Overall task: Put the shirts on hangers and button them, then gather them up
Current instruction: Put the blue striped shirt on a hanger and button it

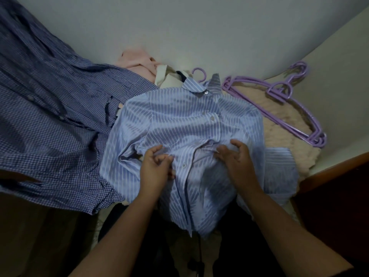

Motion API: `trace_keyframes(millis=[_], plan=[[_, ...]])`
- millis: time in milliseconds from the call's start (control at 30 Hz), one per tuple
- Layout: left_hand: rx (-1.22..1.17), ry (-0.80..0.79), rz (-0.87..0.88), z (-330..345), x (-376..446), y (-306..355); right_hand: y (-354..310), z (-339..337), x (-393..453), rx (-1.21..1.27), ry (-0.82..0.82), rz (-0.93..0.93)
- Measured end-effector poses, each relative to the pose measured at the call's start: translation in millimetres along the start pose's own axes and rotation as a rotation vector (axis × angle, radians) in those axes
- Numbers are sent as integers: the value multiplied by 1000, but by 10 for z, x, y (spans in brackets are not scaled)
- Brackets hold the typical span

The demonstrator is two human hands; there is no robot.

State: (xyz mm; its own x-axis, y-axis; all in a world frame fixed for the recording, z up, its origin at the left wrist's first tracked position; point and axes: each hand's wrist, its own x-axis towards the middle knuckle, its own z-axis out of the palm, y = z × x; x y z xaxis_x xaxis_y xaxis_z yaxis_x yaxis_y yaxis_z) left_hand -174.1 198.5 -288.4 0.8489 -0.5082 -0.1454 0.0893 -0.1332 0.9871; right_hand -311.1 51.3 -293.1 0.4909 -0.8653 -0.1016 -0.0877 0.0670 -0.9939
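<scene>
We are partway down the front of the light blue striped shirt, which lies face up at the centre of the bed with its collar toward twelve o'clock. A purple hanger hook pokes out above the collar, so we judge this shirt already hung, and the top collar button and the next one down look fastened. Below that the placket gapes open between our hands. Our left hand sits at about seven o'clock of the shirt's middle, its fingers curled and pinching the button-side edge of the placket, a loose white button just beside it. Our right hand, at about five o'clock, has its fingers bent and resting on the opposite edge; whether they truly pinch the cloth we cannot tell. The dark blue checked shirt spreads out at nine o'clock; we cannot see whether it has a hanger. Pink and cream garments wait bunched at eleven o'clock, and spare purple hangers lie at two o'clock. So the lower buttons, the remaining garments and the gathering all look left to do.
</scene>
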Motion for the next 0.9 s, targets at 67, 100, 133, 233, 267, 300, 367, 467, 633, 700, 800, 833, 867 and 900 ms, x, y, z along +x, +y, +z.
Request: trace_keyframes(millis=[67,100,133,233,267,300,367,467,633,700,800,833,867,900], plan=[[-61,17,20,-3,84,132,-157,-44,92,-15,52,-98],[-69,13,39,21,127,200,-253,-61,138,-35,74,-149],[-59,5,66,49,180,250,-334,-71,199,-76,92,-194],[95,-36,172,161,371,353,-474,-67,387,-183,96,-253],[162,-52,196,204,439,365,-472,-46,455,-190,76,-240],[215,-71,209,245,495,371,-441,-26,528,-201,56,-221],[282,-118,207,329,599,347,-327,14,679,-276,30,-215],[333,-228,154,392,703,214,-102,-26,817,-527,-22,-208],[345,-278,122,373,706,-14,205,-130,829,-674,-138,-160],[313,-233,165,386,647,-50,164,-124,782,-576,-127,-158],[221,-105,213,410,491,-90,38,-92,636,-391,-72,-170],[188,-71,213,414,425,-105,-2,-71,557,-366,-17,-199],[164,-55,207,413,359,-130,-40,-37,464,-358,55,-246],[162,-56,208,412,292,-144,-78,11,359,-361,125,-299]])
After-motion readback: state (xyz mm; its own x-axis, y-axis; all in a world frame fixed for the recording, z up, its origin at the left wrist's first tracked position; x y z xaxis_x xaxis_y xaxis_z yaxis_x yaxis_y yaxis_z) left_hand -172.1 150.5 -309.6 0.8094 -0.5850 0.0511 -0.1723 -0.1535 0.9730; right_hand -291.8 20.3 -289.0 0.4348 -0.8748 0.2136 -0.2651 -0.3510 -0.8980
